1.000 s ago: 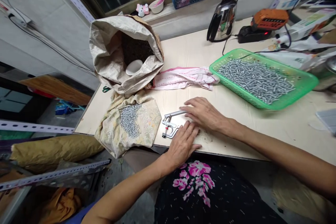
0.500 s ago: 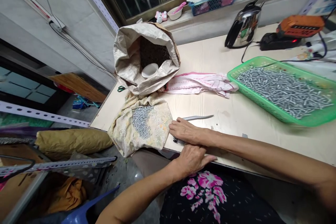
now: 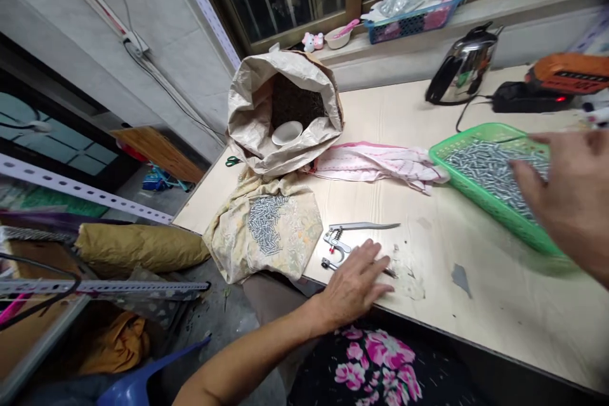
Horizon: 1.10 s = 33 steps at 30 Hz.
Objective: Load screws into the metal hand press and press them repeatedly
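My left hand (image 3: 354,285) lies over the table's front edge with its fingers spread, resting on or just above a metal hand tool (image 3: 339,244) with a long handle and a spring. My right hand (image 3: 571,196), blurred, is raised over the right part of a green plastic basket (image 3: 504,203) full of small metal pins (image 3: 490,162); its thumb stands apart from the fingers and nothing shows in it. A pile of similar pins (image 3: 266,223) lies on a yellowish patterned cloth (image 3: 304,228) left of the tool.
An open woven sack (image 3: 247,120) holds a white bowl (image 3: 287,133). A pink-striped cloth (image 3: 375,163), green-handled scissors (image 3: 233,161), a kettle (image 3: 464,66) and an orange battery (image 3: 568,73) are on the table (image 3: 394,101).
My right hand has left the tool and my left hand and moved right to the basket. My left hand has spread its fingers, and the tool is now exposed. The view has shifted.
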{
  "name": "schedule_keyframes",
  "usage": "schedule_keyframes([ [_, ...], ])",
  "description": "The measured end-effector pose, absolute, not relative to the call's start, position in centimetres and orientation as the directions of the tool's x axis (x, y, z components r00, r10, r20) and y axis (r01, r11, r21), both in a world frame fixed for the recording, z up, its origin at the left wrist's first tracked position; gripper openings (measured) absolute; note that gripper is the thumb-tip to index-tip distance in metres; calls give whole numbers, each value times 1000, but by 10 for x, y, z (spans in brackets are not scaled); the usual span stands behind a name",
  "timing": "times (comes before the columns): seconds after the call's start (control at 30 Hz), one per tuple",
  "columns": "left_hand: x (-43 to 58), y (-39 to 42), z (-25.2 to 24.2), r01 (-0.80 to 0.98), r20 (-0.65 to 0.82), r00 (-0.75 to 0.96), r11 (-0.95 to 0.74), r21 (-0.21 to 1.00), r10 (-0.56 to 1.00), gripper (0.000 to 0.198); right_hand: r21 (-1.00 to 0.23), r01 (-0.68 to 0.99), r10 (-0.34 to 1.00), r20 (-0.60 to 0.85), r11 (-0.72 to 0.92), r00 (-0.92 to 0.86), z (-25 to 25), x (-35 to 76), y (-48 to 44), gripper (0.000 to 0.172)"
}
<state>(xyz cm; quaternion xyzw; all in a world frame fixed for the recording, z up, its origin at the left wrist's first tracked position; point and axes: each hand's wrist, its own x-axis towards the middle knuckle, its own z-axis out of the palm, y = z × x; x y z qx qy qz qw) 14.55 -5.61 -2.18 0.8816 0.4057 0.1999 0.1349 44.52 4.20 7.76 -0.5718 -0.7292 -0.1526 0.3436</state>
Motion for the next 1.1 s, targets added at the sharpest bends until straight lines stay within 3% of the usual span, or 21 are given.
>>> schedule_keyframes([
  [0.07,121,-37,-12,785,312,411,-507,356,857,31,-166,927,794,580,336,-184,58,423,29,38],
  [0.13,87,-15,0,914,329,208,-303,270,921,26,-283,774,791,448,567,-416,36,386,11,26],
  [0.2,50,5,7,981,304,103,-147,127,947,24,-383,639,745,349,667,-569,15,351,-7,21],
  [0.33,-3,28,7,987,118,150,-141,-79,982,22,-391,651,753,222,651,-620,-16,314,-26,17],
  [0.47,-17,36,1,971,15,213,-210,-117,977,23,-345,698,774,180,627,-607,-30,311,-26,15],
  [0.6,-4,33,12,979,71,197,-200,43,978,20,-311,696,759,181,647,-625,-32,312,-24,16],
  [0.7,19,14,25,927,56,112,-125,355,992,14,-229,675,712,274,701,-647,-30,312,-27,22],
  [0.77,38,-4,27,815,-64,61,-12,579,996,15,-164,657,667,337,736,-664,-26,313,-29,26],
  [0.83,54,-22,22,683,-173,43,98,724,984,20,-111,638,624,389,762,-677,-23,314,-31,27],
  [0.93,70,-39,5,553,-203,1,169,816,979,25,-76,610,574,448,789,-686,-20,316,-32,27],
  [1.1,75,-42,-13,536,-181,-23,165,828,983,25,-105,597,577,435,795,-692,-19,317,-30,25],
])
